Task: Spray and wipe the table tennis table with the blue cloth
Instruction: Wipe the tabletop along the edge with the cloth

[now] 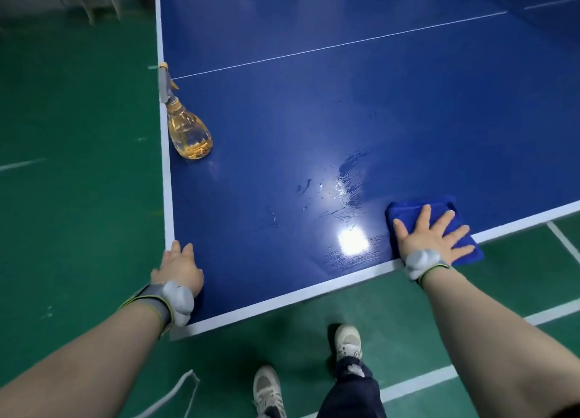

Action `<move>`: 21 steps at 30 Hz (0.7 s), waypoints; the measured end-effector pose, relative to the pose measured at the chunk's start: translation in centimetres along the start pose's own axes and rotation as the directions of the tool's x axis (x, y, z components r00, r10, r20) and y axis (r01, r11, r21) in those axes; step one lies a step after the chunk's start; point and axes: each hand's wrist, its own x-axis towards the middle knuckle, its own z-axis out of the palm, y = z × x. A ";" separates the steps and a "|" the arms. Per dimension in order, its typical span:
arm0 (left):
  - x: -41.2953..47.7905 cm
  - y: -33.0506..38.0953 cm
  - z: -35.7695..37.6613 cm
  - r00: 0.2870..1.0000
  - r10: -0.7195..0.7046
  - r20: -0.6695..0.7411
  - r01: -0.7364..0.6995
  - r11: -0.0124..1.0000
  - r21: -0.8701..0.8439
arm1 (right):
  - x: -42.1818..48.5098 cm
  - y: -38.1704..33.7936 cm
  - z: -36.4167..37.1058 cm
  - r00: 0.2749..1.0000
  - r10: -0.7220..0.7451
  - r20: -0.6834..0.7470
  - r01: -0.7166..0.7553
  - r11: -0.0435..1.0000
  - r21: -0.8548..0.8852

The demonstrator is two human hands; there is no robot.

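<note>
Under right hand, fingers splayed flat: folded fuzzy blue cloth on glossy wet-streaked tabletop. Left hand rests curled at corner; beyond it, bulbous clear amber bottle.

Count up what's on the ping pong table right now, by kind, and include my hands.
Clear plastic spray bottle of amber liquid: 1
Folded blue cloth: 1
Bare hands: 2, the left hand at the corner and the right hand flat on the cloth
Total: 4
</note>
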 end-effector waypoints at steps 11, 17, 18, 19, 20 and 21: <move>0.5 -3.5 1.7 0.997 0.003 0.071 0.007 0.991 -0.132 | -16.9 -13.7 8.1 0.673 -0.717 0.179 0.737 0.634 -0.234; 0.8 -4.7 1.3 0.998 0.015 0.065 -0.001 0.979 -0.203 | -16.9 -14.4 7.8 0.568 -0.789 0.235 0.821 0.521 -0.234; 1.0 -5.1 1.4 0.998 0.003 0.066 0.011 0.978 -0.210 | -15.8 -14.0 7.3 0.616 -0.761 0.205 0.785 0.569 -0.246; 1.1 -5.6 1.3 0.998 -0.006 0.068 0.021 0.974 -0.224 | -14.5 -13.4 6.8 0.675 -0.718 0.170 0.734 0.630 -0.256; 1.1 -6.3 1.3 0.997 -0.010 0.078 0.028 0.970 -0.241 | -13.3 -13.0 6.3 0.737 -0.662 0.138 0.672 0.693 -0.260; 1.0 -6.8 1.2 0.994 -0.012 0.105 0.038 0.967 -0.252 | -11.8 -12.2 5.8 0.797 -0.596 0.101 0.600 0.759 -0.254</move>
